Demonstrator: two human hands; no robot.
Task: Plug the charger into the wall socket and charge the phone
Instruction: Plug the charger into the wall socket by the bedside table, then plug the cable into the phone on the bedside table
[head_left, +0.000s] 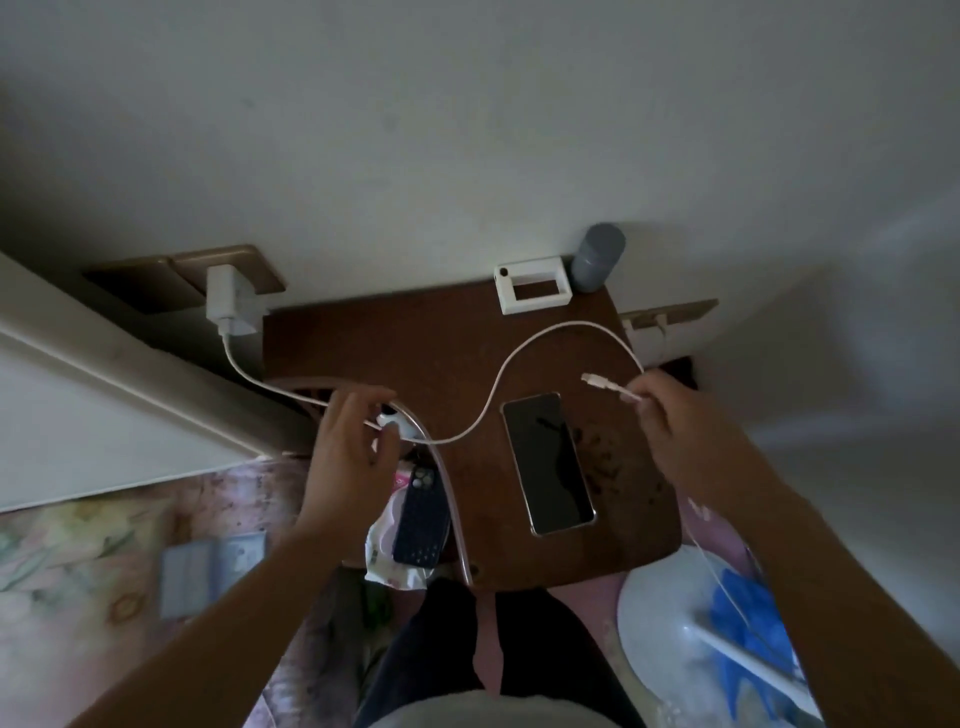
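Boxy white plastic charger (228, 299) seated in wall socket, right hand (670, 415) pinching thin white cable (498, 379) near its connector, left hand (353, 441) gripping cable's middle, glossy black slab phone (548, 462) flat on dark wooden surface (415, 353)

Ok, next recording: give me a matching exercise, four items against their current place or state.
Items
1. charger adapter
2. cable connector
3. phone
4. grey cylinder

States
A. lying screen-up on the brown table
B. free in the air, cable pinched by the right hand
C. standing by the wall at the table's far corner
D. seated in the wall socket

Pairs: 1-D, 2-B, 3-A, 4-C
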